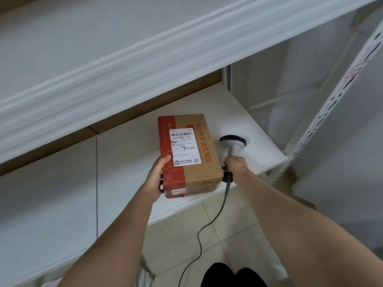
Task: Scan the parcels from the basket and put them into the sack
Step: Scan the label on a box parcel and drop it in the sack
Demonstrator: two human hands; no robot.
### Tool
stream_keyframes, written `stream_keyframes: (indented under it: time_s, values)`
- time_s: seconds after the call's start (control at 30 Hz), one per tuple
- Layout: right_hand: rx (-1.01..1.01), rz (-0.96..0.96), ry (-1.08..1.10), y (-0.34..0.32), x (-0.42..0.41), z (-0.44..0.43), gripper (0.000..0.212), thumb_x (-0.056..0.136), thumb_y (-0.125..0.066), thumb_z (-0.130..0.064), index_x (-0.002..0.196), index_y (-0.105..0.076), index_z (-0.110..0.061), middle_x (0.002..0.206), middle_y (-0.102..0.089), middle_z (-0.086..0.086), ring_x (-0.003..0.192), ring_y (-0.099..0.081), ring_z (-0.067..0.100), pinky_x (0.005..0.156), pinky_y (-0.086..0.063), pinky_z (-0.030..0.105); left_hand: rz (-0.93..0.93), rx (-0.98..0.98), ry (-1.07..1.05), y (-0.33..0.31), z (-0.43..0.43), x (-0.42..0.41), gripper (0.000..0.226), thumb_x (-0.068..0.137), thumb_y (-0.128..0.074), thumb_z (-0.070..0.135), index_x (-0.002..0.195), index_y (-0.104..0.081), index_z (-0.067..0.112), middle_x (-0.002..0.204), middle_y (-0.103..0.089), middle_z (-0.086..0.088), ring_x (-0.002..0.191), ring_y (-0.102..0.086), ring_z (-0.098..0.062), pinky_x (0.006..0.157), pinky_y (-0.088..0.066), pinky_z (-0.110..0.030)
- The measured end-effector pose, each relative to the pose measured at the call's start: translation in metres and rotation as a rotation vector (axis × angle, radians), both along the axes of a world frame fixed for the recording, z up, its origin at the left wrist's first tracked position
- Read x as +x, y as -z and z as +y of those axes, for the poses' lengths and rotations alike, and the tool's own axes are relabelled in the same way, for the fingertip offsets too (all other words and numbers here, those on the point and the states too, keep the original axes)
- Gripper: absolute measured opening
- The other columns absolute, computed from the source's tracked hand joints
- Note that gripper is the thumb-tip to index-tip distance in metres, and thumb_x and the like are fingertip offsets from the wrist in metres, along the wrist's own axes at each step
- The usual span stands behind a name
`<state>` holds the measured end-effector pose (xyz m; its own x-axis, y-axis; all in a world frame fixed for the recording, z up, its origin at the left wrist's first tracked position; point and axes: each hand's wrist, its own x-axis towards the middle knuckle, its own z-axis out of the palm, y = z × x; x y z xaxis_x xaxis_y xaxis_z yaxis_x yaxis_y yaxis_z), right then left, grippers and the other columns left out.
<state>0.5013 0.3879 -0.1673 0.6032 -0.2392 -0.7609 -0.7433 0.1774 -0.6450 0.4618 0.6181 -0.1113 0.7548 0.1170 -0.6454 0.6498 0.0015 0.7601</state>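
Two bare forearms reach in from the bottom edge, above a tiled floor (238, 235). The left hand (158, 177) grips the near left corner of the parcel (199, 168), thumb laid on top beside the shipping label (184, 148) and fingers curled round the side. The parcel, a brown and red carton, lies flat on the white shelf (261, 141), label up. The right hand (235, 165) is wrapped round the handle of the scanner (233, 141), which is held just beside the parcel's right side. Its head looks aimed past the carton, not at the label, though the angle makes that hard to tell. Its cable (204, 226) hangs over the shelf edge towards the floor. Neither basket nor sack shows clearly; a pale blurred shape (145, 274) at the bottom may be one of them. The likely failure is a missed read if the scanner is not turned onto the barcode. A one-handed corner grip could also let the carton tip or slip when lifted, the cable might catch on the shelf lip, and the upper shelf (124, 65) leaves little headroom.
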Motion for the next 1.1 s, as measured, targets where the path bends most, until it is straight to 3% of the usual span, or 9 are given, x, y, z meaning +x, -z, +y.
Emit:
stream_keyframes:
  time_s: [0.17,0.3,0.37,0.43,0.67,0.8,0.9,0.97,1.1]
  values:
    - [0.014,-0.003,0.131,-0.056,-0.045,-0.03,0.015,0.084,-0.067,-0.012,0.079,-0.055,-0.005,0.063,-0.058,0.009,0.052,-0.056,0.023,0.054,-0.05,0.031,0.053,0.02,0.002,-0.051,-0.034,-0.029,0.043,0.076,-0.062,0.062,0.112,-0.059,0.037,0.101,-0.073,0.003,0.097,-0.064,-0.019,0.073,-0.044,-0.036]
    - [-0.039,0.002,0.16,-0.116,-0.086,-0.052,0.014,0.082,-0.07,-0.011,0.076,-0.059,-0.006,0.058,-0.059,0.005,0.051,-0.056,0.018,0.059,-0.056,0.033,0.058,0.019,0.025,-0.096,-0.061,-0.061,0.044,0.078,-0.064,0.057,0.114,-0.059,0.032,0.098,-0.073,0.003,0.092,-0.065,-0.018,0.072,-0.046,-0.034]
    - [-0.076,-0.013,0.157,-0.144,-0.105,-0.062,0.011,0.083,-0.066,-0.006,0.077,-0.057,-0.006,0.058,-0.057,0.005,0.048,-0.051,0.016,0.05,-0.048,0.027,0.054,0.004,0.041,-0.119,-0.073,-0.077,0.048,0.079,-0.064,0.055,0.118,-0.057,0.028,0.1,-0.072,0.001,0.091,-0.066,-0.018,0.07,-0.047,-0.033]
    - [-0.066,-0.021,0.181,-0.167,-0.125,-0.072,0.012,0.084,-0.065,-0.004,0.077,-0.056,-0.006,0.059,-0.055,0.006,0.048,-0.048,0.017,0.051,-0.043,0.027,0.055,0.0,0.061,-0.139,-0.083,-0.092,0.05,0.079,-0.064,0.054,0.12,-0.057,0.026,0.101,-0.072,0.0,0.091,-0.067,-0.018,0.069,-0.047,-0.033]
    - [-0.051,0.007,0.244,-0.241,-0.198,-0.102,0.012,0.087,-0.067,-0.013,0.082,-0.058,-0.007,0.062,-0.056,0.008,0.047,-0.049,0.017,0.053,-0.049,0.028,0.02,-0.013,0.171,-0.2,-0.106,-0.148,0.057,0.079,-0.068,0.048,0.127,-0.052,0.021,0.105,-0.071,-0.002,0.09,-0.067,-0.017,0.063,-0.049,-0.03]
    - [-0.035,-0.034,0.286,-0.273,-0.251,-0.109,0.01,0.085,-0.063,-0.004,0.093,-0.057,-0.001,0.071,-0.061,0.012,0.056,-0.056,0.02,0.072,-0.056,0.034,-0.01,-0.018,0.22,-0.222,-0.108,-0.188,0.057,0.079,-0.07,0.043,0.127,-0.05,0.021,0.106,-0.07,-0.001,0.09,-0.068,-0.018,0.062,-0.051,-0.029]
    - [0.008,-0.032,0.296,-0.296,-0.291,-0.103,0.03,0.085,-0.063,-0.004,0.114,-0.056,-0.001,0.099,-0.065,0.016,0.075,-0.061,0.024,0.082,-0.058,0.037,-0.032,-0.036,0.272,-0.24,-0.107,-0.219,0.053,0.08,-0.069,0.04,0.127,-0.051,0.022,0.105,-0.07,0.0,0.091,-0.068,-0.018,0.064,-0.051,-0.03]
    - [0.115,-0.084,0.36,-0.313,-0.313,-0.097,0.041,0.088,-0.066,-0.01,0.125,-0.049,-0.006,0.116,-0.064,0.017,0.074,-0.062,0.022,0.072,-0.057,0.033,-0.055,-0.05,0.316,-0.253,-0.106,-0.233,0.054,0.08,-0.07,0.039,0.128,-0.05,0.024,0.107,-0.07,0.0,0.094,-0.067,-0.018,0.068,-0.052,-0.031]
    - [0.26,-0.171,0.478,-0.345,-0.344,-0.092,0.042,0.091,-0.065,-0.013,0.129,-0.047,-0.007,0.113,-0.068,0.018,0.064,-0.065,0.02,0.062,-0.056,0.028,-0.062,-0.087,0.434,-0.282,-0.107,-0.252,0.055,0.08,-0.072,0.036,0.128,-0.046,0.031,0.106,-0.068,0.004,0.09,-0.064,-0.012,0.06,-0.051,-0.029]
